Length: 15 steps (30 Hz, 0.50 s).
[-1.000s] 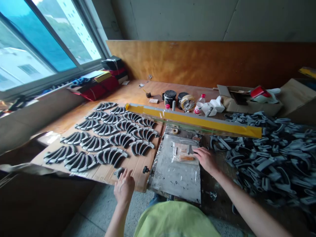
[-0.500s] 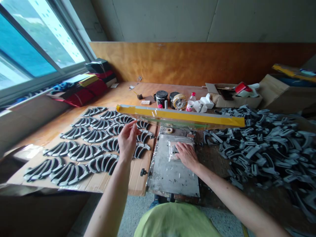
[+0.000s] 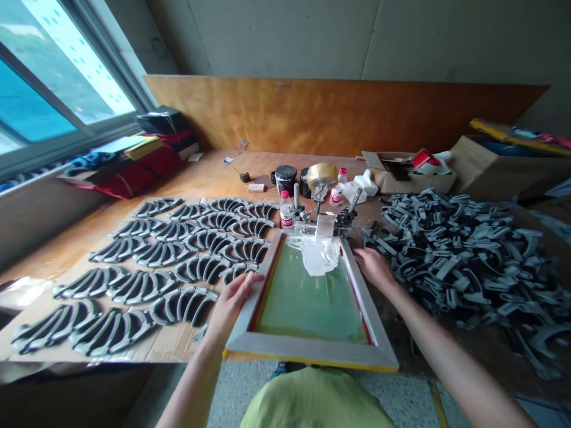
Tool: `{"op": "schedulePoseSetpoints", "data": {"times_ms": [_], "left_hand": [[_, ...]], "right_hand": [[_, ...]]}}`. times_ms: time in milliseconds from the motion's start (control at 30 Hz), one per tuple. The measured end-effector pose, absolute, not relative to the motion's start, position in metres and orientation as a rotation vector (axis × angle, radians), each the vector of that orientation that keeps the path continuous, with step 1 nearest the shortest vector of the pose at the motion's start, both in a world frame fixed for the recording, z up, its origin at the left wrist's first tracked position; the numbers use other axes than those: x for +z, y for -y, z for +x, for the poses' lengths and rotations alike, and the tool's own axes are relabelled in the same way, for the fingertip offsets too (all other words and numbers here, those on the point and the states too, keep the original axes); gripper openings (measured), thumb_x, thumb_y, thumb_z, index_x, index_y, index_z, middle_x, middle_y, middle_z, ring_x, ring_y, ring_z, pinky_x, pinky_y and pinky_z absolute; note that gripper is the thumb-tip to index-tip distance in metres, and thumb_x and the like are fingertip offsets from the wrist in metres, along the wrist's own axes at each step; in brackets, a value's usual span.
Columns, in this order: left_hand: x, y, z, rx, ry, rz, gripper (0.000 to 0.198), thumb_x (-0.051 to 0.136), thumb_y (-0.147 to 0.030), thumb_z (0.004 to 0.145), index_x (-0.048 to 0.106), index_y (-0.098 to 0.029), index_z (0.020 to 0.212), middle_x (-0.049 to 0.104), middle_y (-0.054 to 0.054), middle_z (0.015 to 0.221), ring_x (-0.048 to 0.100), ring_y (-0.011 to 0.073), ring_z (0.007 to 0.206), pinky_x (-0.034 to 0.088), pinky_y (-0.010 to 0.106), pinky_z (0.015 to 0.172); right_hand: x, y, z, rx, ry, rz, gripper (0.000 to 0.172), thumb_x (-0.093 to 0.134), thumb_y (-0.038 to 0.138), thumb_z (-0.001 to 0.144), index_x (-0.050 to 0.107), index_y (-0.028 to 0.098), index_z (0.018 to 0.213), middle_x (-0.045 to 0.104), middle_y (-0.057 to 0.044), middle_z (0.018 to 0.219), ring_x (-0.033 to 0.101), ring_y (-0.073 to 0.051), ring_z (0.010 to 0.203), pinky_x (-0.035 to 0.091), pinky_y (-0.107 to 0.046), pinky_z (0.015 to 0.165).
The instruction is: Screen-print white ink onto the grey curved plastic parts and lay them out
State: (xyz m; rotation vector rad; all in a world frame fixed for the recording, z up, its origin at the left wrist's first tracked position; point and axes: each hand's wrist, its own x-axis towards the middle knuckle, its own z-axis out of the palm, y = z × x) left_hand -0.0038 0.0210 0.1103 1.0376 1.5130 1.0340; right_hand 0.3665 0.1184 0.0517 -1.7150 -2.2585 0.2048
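A screen printing frame (image 3: 250, 342) with a grey border and green mesh lies lowered in front of me, hinged at its far end. White ink (image 3: 319, 255) spreads across the far part of the mesh. My left hand (image 3: 236, 297) grips the frame's left side, fingers together at the edge. On the opposite side, my right hand (image 3: 373, 266) has its fingertips closed against the right edge. The metal plate seen before is hidden beneath the frame. A metal clamp mechanism (image 3: 343, 223) holds the far end, and a pale blade (image 3: 325, 227) rests above the ink.
Rows of curved grey-and-black handles (image 3: 163, 252) lie on cardboard (image 3: 151, 348) at left. A heap of similar parts (image 3: 455, 261) covers the right side. Behind stand a black ink tub (image 3: 285, 178), a red-capped bottle (image 3: 286, 211) and an open cardboard box (image 3: 404, 178).
The frame has swung down from its raised position and now covers the metal plate. My right hand has left the plate for the frame's right edge; my left hand has lowered along its left side.
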Motion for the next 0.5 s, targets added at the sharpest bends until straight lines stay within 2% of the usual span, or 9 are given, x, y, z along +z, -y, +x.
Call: {"op": "schedulePoseSetpoints", "data": {"times_ms": [100, 167, 200, 300, 367, 500], "left_hand": [[0.062, -0.005, -0.003, 0.92, -1.481, 0.975, 0.078, 0.067, -0.063, 0.073, 0.055, -0.018, 0.136, 0.067, 0.001, 0.075, 0.061, 0.0167, 0.065, 0.047, 0.024, 0.056], [0.031, -0.002, 0.0, 0.921, -1.475, 0.976, 0.087, 0.064, -0.062, 0.075, 0.041, -0.018, 0.147, 0.062, -0.003, 0.068, 0.055, 0.0132, 0.056, 0.043, 0.023, 0.053], [0.019, -0.003, 0.001, 0.924, -1.483, 0.984, 0.087, 0.062, -0.062, 0.077, 0.039, -0.018, 0.148, 0.059, -0.005, 0.065, 0.053, 0.012, 0.054, 0.042, 0.022, 0.051], [-0.003, -0.004, 0.004, 0.916, -1.525, 1.0, 0.081, 0.06, -0.062, 0.076, 0.047, -0.017, 0.143, 0.058, -0.005, 0.063, 0.052, 0.0119, 0.053, 0.041, 0.022, 0.051], [-0.007, -0.004, 0.004, 0.906, -1.553, 0.999, 0.079, 0.061, -0.063, 0.074, 0.052, -0.017, 0.138, 0.06, -0.004, 0.064, 0.054, 0.0128, 0.054, 0.042, 0.023, 0.052], [-0.005, -0.003, 0.004, 0.9, -1.545, 0.965, 0.078, 0.06, -0.064, 0.074, 0.054, -0.016, 0.135, 0.061, -0.003, 0.065, 0.056, 0.0139, 0.056, 0.043, 0.023, 0.052]], "right_hand": [[0.075, -0.138, 0.361, 0.073, 2.12, -1.675, 0.041, 0.05, 0.024, 0.093, 0.055, 0.015, 0.132, 0.058, -0.017, 0.131, 0.053, -0.03, 0.122, 0.043, -0.046, 0.102], [0.084, -0.153, 0.338, 0.035, 2.179, -1.55, 0.05, 0.061, 0.021, 0.086, 0.052, 0.017, 0.135, 0.052, -0.016, 0.138, 0.048, -0.03, 0.126, 0.041, -0.045, 0.105], [0.086, -0.159, 0.326, 0.046, 2.254, -1.51, 0.05, 0.063, 0.018, 0.084, 0.052, 0.018, 0.133, 0.053, -0.015, 0.135, 0.048, -0.029, 0.124, 0.041, -0.043, 0.103], [0.083, -0.172, 0.296, 0.138, 2.441, -1.591, 0.031, 0.06, 0.011, 0.083, 0.062, 0.017, 0.113, 0.064, -0.012, 0.11, 0.057, -0.026, 0.105, 0.046, -0.036, 0.091], [0.076, -0.172, 0.287, 0.173, 2.487, -1.681, 0.018, 0.056, 0.009, 0.084, 0.064, 0.017, 0.098, 0.066, -0.011, 0.097, 0.059, -0.024, 0.096, 0.046, -0.033, 0.084], [0.06, -0.157, 0.287, 0.163, 2.543, -1.559, 0.018, 0.053, 0.003, 0.08, 0.064, 0.016, 0.085, 0.067, -0.01, 0.09, 0.058, -0.023, 0.093, 0.044, -0.031, 0.08]]}}
